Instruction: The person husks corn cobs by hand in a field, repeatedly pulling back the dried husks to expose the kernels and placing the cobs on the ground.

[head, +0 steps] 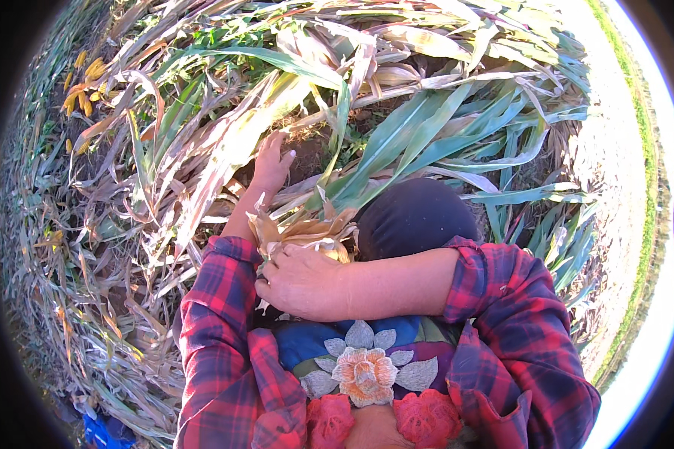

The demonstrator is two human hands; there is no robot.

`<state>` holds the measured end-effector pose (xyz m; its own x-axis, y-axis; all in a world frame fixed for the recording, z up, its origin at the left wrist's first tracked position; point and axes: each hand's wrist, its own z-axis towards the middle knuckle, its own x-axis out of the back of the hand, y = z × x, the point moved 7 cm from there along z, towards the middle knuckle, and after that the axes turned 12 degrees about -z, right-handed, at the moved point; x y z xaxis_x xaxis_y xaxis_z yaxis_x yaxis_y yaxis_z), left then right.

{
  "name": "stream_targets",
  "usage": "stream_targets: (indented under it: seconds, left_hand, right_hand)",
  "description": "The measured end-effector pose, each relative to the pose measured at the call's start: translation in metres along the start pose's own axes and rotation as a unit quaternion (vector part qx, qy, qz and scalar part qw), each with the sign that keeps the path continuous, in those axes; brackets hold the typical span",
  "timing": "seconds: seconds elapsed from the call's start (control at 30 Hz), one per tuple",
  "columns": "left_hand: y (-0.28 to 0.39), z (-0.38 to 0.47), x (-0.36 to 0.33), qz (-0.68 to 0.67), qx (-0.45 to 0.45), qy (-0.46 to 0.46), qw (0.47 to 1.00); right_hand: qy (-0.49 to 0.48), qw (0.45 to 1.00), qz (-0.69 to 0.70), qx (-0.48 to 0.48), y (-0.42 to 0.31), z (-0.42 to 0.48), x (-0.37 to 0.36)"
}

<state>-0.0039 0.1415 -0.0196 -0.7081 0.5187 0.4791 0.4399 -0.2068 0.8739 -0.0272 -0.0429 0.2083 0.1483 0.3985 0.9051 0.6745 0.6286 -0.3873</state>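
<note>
My left hand (271,165) reaches forward past my lap, thumb apart from the fingers, beside cut corn stalks and leaves. No object shows in it, though part of the palm is turned away. Close to my body, my right hand (300,280) bends across and grips dry, papery corn husks (314,233). Their peeled-back layers spread out above the knuckles. Whether an ear is inside them is hidden by the hand. Green corn leaves (385,149) run from near the husks toward the upper right.
Dry corn stalks (219,168) lie thickly across the ground. Several bare yellow corn ears (87,87) are heaped at the upper left. My dark-clad knee (418,216) is right of the husks. A blue item (104,431) lies at the lower left.
</note>
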Motion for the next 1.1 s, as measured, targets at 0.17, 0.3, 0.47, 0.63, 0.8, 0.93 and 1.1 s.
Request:
stream_targets:
  seconds: [0.17,0.3,0.47,0.63,0.8,0.93,1.1]
  left_hand:
    - [-0.003,0.031,-0.026,0.145,-0.037,-0.055,0.987]
    - [-0.016,0.042,-0.03,0.204,0.02,-0.069,0.976]
    - [-0.023,0.031,-0.019,0.179,0.018,-0.081,0.98]
    - [-0.015,-0.03,-0.003,0.215,-0.02,-0.091,0.972]
    - [-0.068,-0.153,-0.006,0.159,0.088,-0.213,0.96]
    - [-0.035,-0.2,0.046,0.12,0.138,-0.128,0.975]
    - [-0.045,-0.229,0.099,0.23,0.176,-0.209,0.934]
  right_hand:
    - [-0.029,0.999,0.039,-0.009,0.011,-0.004,0.002]
    - [-0.021,0.999,0.028,-0.019,0.018,-0.003,0.008]
    - [-0.051,0.997,0.045,-0.028,0.024,0.003,0.003]
    - [-0.014,0.999,0.02,-0.029,0.035,0.006,0.009]
    - [0.053,0.996,0.024,-0.064,0.06,0.002,0.031]
    - [0.012,0.988,0.087,-0.129,0.106,-0.017,0.066]
    - [0.136,0.95,0.129,-0.251,0.223,-0.031,0.081]
